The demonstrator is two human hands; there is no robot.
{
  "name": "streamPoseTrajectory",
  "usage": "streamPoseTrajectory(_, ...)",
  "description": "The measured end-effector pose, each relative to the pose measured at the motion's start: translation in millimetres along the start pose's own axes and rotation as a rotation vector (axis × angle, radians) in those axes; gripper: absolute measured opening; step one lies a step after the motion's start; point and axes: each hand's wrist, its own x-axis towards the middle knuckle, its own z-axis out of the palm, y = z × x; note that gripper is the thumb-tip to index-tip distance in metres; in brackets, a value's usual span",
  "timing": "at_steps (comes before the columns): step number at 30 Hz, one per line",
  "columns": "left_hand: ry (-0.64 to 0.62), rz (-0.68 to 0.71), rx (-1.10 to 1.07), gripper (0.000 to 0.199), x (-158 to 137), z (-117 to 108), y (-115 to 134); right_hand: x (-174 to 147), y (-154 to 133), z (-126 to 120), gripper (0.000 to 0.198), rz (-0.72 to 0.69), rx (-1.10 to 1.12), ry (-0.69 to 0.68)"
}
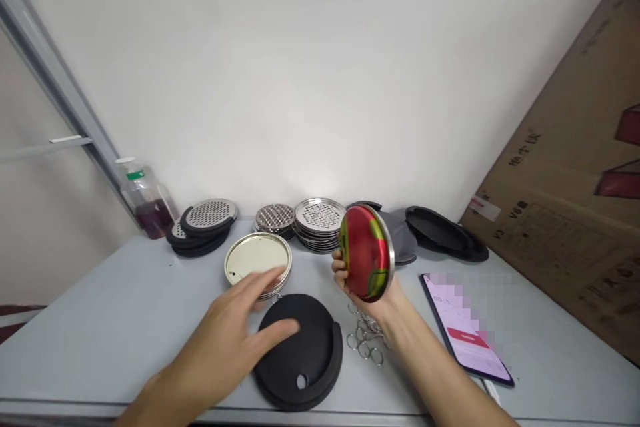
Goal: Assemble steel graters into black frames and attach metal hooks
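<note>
My right hand grips a round metal lid with a red, yellow-green and black print and a silver rim. It is tilted nearly on edge above the table. My left hand is open, thumb and fingers apart, over the left side of a black round disc with a raised curved edge and a small hole. Behind the left fingers lies a small stack of pale gold metal lids, partly hidden. Several metal split rings lie loose below the right wrist.
Along the wall stand a stack of perforated steel discs, a grater-like disc, black-rimmed discs and a black tray-like piece. A bottle of dark liquid is far left. A phone and a cardboard box are right.
</note>
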Motion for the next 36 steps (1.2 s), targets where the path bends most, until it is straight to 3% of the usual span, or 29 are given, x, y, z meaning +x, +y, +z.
streamPoseTrajectory(2,-0.025,0.265,-0.024,0.078,26.6,5.1,28.2,6.5,8.0,5.6,0.019,-0.030,-0.049,-0.010)
streamPoseTrajectory(5,-0.072,0.413,-0.054,0.090,64.5,26.4,51.0,14.6,20.5,13.5,0.021,-0.218,-0.107,-0.010)
streamPoseTrajectory(8,-0.071,0.479,-0.092,0.091,86.5,52.2,46.4,13.1,25.2,15.6,0.029,-0.388,-0.133,-0.028)
streamPoseTrajectory(14,-0.115,0.595,-0.130,0.085,88.2,76.0,17.6,-8.3,13.7,12.0,0.059,-0.280,-0.232,-0.047)
streamPoseTrajectory(20,-0.031,0.547,-0.176,0.064,75.8,73.9,16.0,-13.5,12.3,10.7,0.059,-0.227,-0.229,-0.144)
streamPoseTrajectory(25,0.052,0.584,-0.126,0.074,72.9,72.6,11.6,-11.9,15.1,6.6,0.044,-0.206,-0.223,-0.168)
streamPoseTrajectory(31,0.102,0.623,-0.157,0.070,72.1,69.1,10.9,-8.4,19.4,5.0,0.045,-0.237,-0.225,-0.157)
streamPoseTrajectory(33,0.115,0.551,-0.309,0.060,74.2,65.8,10.7,-7.3,18.2,4.9,0.047,-0.226,-0.215,-0.168)
streamPoseTrajectory(36,0.269,0.242,-0.748,0.048,86.6,55.4,5.4,-7.1,12.9,5.9,0.051,-0.200,-0.216,-0.190)
